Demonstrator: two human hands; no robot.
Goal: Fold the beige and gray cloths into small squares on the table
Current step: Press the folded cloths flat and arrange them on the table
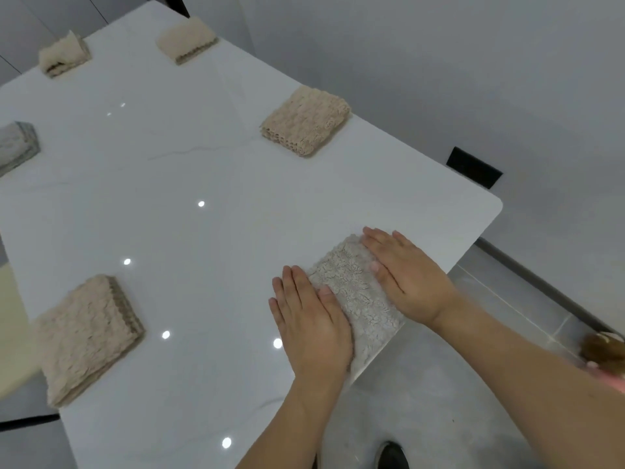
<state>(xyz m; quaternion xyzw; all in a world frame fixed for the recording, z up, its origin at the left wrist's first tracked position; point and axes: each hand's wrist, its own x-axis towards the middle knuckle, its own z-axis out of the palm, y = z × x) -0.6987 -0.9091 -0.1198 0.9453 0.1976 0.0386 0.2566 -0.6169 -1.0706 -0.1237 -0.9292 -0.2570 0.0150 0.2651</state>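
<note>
Head view shows the left hand (313,328) lying flat, fingers together and palm down, on the near-left part of the gray cloth (355,296); the right hand (409,277) lies equally flat on its far-right part, neither one pinching anything. Between them the cloth shows as a narrow folded strip, pressed onto the white worktop (203,238) right at its near-right corner — the cloth's near end seems to reach the worktop's edge. I judge the step to be flattening a fold. To do it well, both palms should press evenly and slide outward from the cloth's middle, so trapped bulk leaves the crease, and the layers' edges should line up before the next fold. Sliding toward the edge risks dragging the cloth off, so pressure is better directed inward. Away from the gray cloth, four beige squares (306,121) and one gray square (17,147) sit well apart, already folded.
</note>
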